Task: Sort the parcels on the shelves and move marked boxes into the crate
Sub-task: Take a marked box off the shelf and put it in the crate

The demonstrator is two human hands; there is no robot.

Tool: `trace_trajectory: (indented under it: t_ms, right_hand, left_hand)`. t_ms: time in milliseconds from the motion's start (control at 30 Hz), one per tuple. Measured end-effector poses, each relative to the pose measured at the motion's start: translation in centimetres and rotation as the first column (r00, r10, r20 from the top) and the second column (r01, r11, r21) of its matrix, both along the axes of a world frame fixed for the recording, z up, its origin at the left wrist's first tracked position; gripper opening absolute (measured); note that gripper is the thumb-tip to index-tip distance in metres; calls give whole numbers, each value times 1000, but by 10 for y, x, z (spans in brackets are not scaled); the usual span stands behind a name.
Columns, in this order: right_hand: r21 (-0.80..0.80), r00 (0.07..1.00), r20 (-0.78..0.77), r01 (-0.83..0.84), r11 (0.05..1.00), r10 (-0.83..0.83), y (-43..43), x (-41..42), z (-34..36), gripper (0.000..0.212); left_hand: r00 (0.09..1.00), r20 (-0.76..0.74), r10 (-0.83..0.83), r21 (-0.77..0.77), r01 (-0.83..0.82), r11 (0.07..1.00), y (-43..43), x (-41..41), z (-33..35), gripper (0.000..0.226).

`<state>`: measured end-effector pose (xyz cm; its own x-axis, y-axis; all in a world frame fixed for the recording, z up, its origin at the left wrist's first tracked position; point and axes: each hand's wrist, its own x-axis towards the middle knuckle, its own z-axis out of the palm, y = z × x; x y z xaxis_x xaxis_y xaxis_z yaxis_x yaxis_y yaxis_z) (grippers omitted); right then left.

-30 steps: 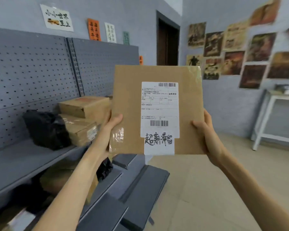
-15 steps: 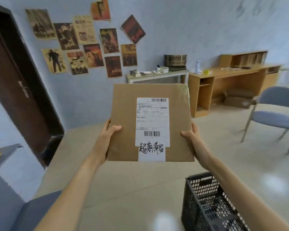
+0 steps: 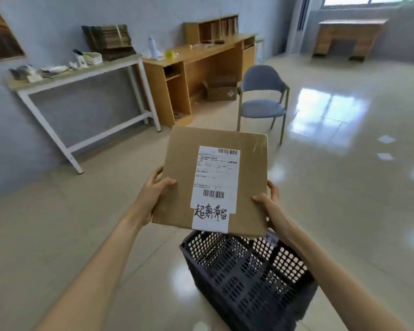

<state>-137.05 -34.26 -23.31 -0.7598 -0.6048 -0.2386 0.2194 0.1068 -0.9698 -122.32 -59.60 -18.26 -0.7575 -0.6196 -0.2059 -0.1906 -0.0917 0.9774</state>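
Both my arms stretched forward.
My left hand [image 3: 153, 195] and right hand [image 3: 271, 205] clasp opposite edges of the box [image 3: 184, 163], thumbs on top.

Hands [image 3: 153, 197] grip box [image 3: 184, 168] — above crate [image 3: 244, 271].

The cardboard box [image 3: 212, 182] hides most fingers of the left hand [image 3: 153, 194] and the right hand [image 3: 270, 204]; only the thumbs and a few fingertips show at its edges. It also covers the far rim of the black crate [image 3: 244, 273], whose blurred near corner runs off the bottom edge. The fine print on the shipping label [image 3: 219, 168] is too small to read. Small items on the white table [image 3: 81, 72] are blurred. The left edge cuts off a poster [image 3: 0, 41], and the top edge cuts off a window [image 3: 373, 0].
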Motion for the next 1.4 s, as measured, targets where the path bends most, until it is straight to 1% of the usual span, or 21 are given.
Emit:
trace_trajectory:
  t_ms: [100, 200, 233, 333, 400, 500, 600, 700, 767, 833, 967, 1033, 1133, 1233, 1333, 1400]
  right_hand:
    - [86, 996, 35, 76, 993, -79, -7, -20, -38, 78]
    - [147, 982, 103, 144, 979, -159, -13, -35, -79, 88]
    - [168, 973, 142, 156, 973, -180, -14, -39, -93, 87]
    - [213, 930, 258, 210, 954, -262, -15, -41, -138, 74]
    - [253, 889, 311, 264, 931, -337, -12, -36, -173, 78]
    - [326, 822, 369, 321, 889, -433, -7, -24, -225, 84]
    - [390, 752, 429, 344, 854, -500, -3, -13, -282, 84]
    - [456, 699, 483, 314, 833, -528, -1, 0, -339, 80]
    - [491, 678, 524, 253, 833, -515, -3, 9, -377, 74]
    - [519, 651, 555, 215, 827, -517, -10, 14, -411, 76]
    - [547, 614, 587, 180, 818, -528, -31, 8, -471, 81]
    - [561, 595, 588, 189, 806, -549, -38, 2, -497, 82]
    - [557, 585, 581, 222, 801, -566, -43, -6, -529, 79]
    - [546, 599, 565, 244, 801, -567, -45, -12, -549, 78]
    - [572, 596, 543, 253, 780, -591, -49, -17, -561, 82]
    - [585, 596, 539, 243, 774, -594, -51, -17, -566, 83]
  left_hand:
    - [982, 109, -155, 38, 152, 988, -31, -46, -43, 62]
    - [914, 238, -329, 116, 309, 944, -61, -88, -86, 56]
    - [887, 269, -375, 144, 348, 927, -69, -101, -101, 55]
    - [807, 353, -473, 197, 430, 881, -79, -133, -149, 58]
    - [763, 400, -509, 232, 453, 861, -77, -150, -183, 62]
    - [687, 460, -562, 270, 495, 826, -68, -169, -238, 58]
    - [620, 529, -580, 255, 535, 805, -57, -182, -300, 56]
    - [551, 591, -589, 234, 582, 779, -50, -189, -364, 59]
    - [488, 633, -601, 228, 625, 747, -52, -192, -403, 62]
    - [445, 672, -591, 206, 654, 727, -54, -195, -440, 67]
    - [443, 759, -477, 79, 665, 743, -55, -205, -502, 72]
    - [439, 764, -473, 75, 667, 741, -52, -208, -530, 71]
    - [458, 758, -464, 61, 658, 751, -47, -210, -563, 72]
    - [469, 777, -420, 15, 653, 757, -44, -209, -584, 71]
    - [489, 784, -383, -78, 689, 721, -40, -209, -595, 56]
    - [500, 786, -364, -109, 691, 715, -38, -209, -600, 56]
